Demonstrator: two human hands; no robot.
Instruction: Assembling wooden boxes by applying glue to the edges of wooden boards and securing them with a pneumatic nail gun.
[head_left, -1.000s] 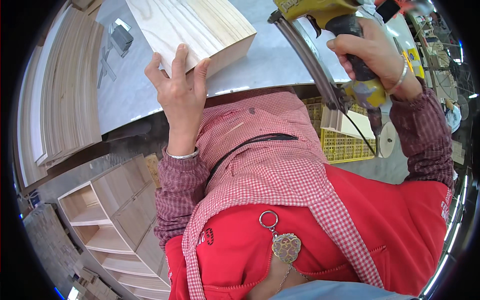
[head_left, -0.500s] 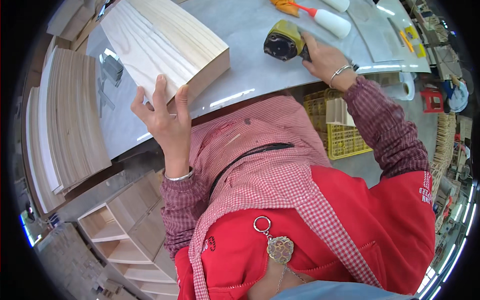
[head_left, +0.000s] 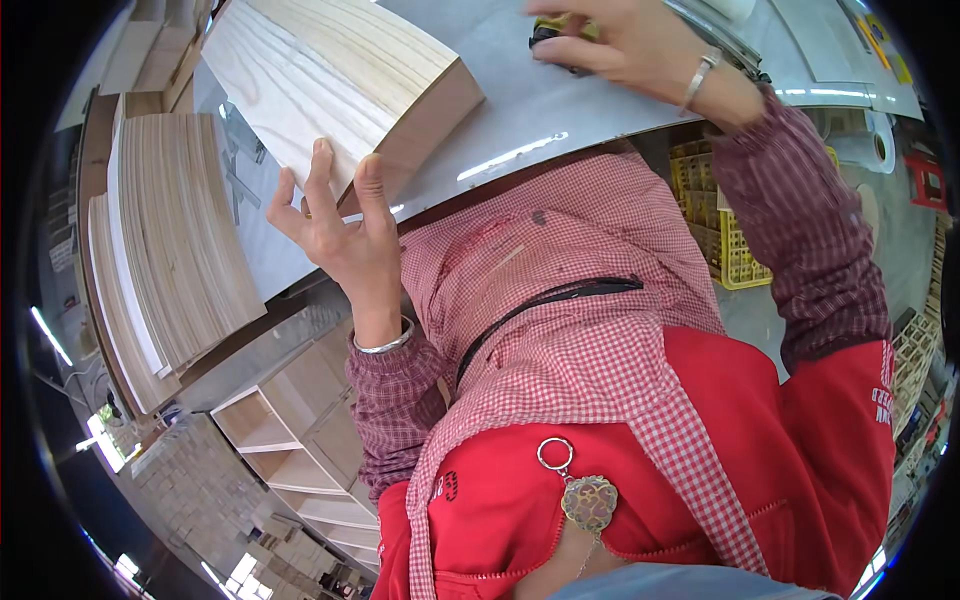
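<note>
A pale wooden box (head_left: 340, 85) lies slantwise on the grey-covered table. My left hand (head_left: 340, 240) grips its near corner, fingertips on the upper face and thumb against the edge of the end side. Farther right, my right hand (head_left: 640, 50) is around a yellow-and-black nail gun (head_left: 568, 30), thumb and fingers on either side of it. That hand is blurred and hides most of the tool. Several grey nail strips (head_left: 243, 180) lie left of the box.
Stacked wooden boards (head_left: 185, 230) stand at the table's left side. Below them is a wooden shelf unit (head_left: 290, 440). A yellow plastic crate (head_left: 740, 250) sits under the table at right, near a clear roll (head_left: 865, 145). Metal lengths (head_left: 715, 35) lie behind my right wrist.
My right hand has moved up and left over the nail gun, covering more of it. My left hand keeps its hold on the box corner. The whole view has shifted slightly.
</note>
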